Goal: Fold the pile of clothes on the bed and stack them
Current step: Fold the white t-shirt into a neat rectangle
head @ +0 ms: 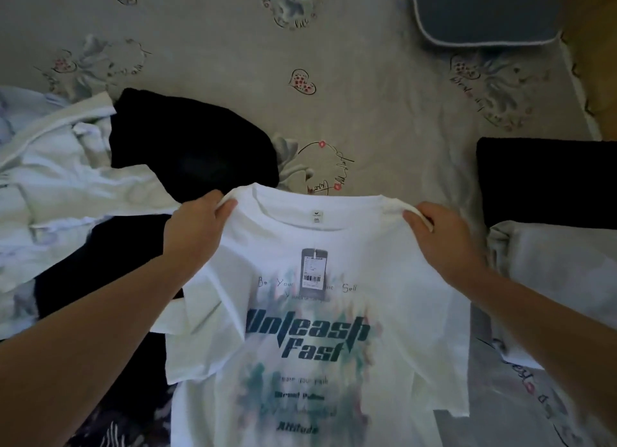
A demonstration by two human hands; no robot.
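A soft white T-shirt (300, 346) hangs nearest, front showing, with a dark blocky "Unleash Fast" print over blurred green and pink smears, and a grey rectangular hang tag (314, 269) below the round neckline. The left hand (197, 223) pinches its left shoulder seam, and the right hand (440, 236) grips its right shoulder. To the left lies the crumpled pile: a pale rumpled garment (60, 179) and black fabric (187, 146). At right sits a folded black piece (547, 179) on folded white cloth (551, 256). Beyond spreads the grey floral-printed bedsheet (384, 106), with a blue-grey piped cushion (484, 9) at the far right.
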